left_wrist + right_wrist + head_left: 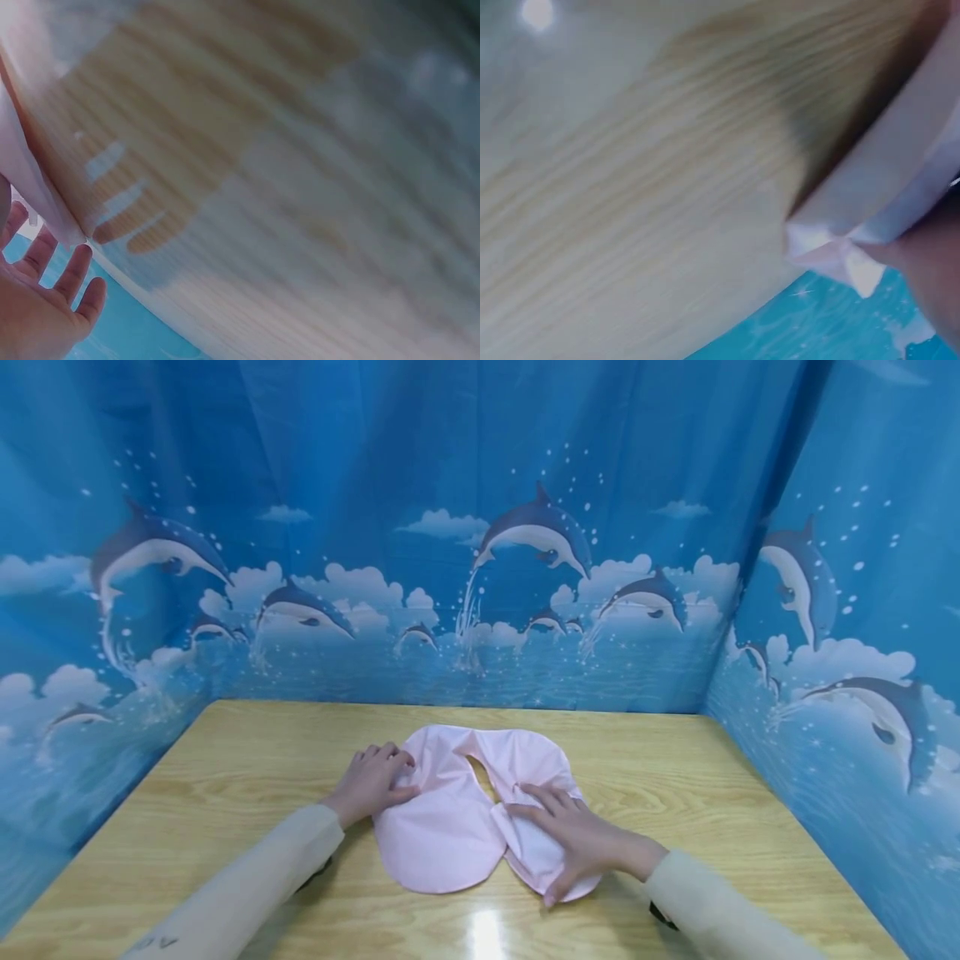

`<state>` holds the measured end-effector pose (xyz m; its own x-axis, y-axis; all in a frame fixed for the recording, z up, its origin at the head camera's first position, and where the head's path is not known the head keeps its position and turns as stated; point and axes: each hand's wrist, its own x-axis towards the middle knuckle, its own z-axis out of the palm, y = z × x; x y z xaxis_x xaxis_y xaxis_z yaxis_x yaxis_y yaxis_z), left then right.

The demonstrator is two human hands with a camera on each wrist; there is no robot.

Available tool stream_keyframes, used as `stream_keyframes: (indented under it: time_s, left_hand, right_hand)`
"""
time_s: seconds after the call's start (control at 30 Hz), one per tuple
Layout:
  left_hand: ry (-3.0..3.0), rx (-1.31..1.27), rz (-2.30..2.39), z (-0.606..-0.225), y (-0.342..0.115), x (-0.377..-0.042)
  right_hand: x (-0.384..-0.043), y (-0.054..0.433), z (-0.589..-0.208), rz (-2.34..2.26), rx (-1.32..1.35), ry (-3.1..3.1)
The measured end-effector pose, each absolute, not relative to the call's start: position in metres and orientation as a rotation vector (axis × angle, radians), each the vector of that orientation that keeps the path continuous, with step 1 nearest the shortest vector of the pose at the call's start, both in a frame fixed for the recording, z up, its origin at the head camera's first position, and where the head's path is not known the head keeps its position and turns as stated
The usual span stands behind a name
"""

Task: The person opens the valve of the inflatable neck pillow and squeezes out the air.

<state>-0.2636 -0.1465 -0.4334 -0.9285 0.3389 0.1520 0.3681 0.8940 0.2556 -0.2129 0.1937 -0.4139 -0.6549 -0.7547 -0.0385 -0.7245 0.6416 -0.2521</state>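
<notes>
A pink bib-shaped cloth (442, 843) with rounded lobes and a narrow opening in its middle lies on the wooden table. At its left edge is my left hand (375, 781), thumb on the fabric and the other fingers loosely bent. The left wrist view shows those fingers (71, 277) spread beside the cloth's edge (30, 157). My right hand (573, 835) rests spread over the right lobe, whose fabric is partly folded over and creased. In the right wrist view the cloth's raised edge (885, 165) is near, and most of that hand lies outside the picture.
The wooden table (285, 735) has a light grain and a bright reflection near its front. Blue curtains (337, 460) printed with dolphins and clouds stand behind it and along both sides.
</notes>
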Motion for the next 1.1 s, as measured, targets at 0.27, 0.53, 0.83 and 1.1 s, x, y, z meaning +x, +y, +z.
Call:
stream_keyframes:
  time_s: [0.27,0.53,0.83,1.1]
  left_hand:
    - [-2.953,-0.56,-0.419,-0.432,-0.146,-0.262]
    - [-2.974,-0.545,-0.399,-0.43,-0.144,-0.262]
    - [-2.982,-0.541,-0.403,-0.431,-0.145,-0.263]
    - [-2.987,-0.551,-0.4,-0.433,-0.146,-0.265]
  right_hand:
    - [-0.216,0.205,-0.424,-0.292,-1.375,2.752]
    - [-0.22,0.204,-0.43,-0.221,-1.517,2.862]
    - [-0.217,0.196,-0.431,-0.197,-1.471,2.94]
    - [-0.209,0.182,-0.431,-0.192,-1.335,2.971]
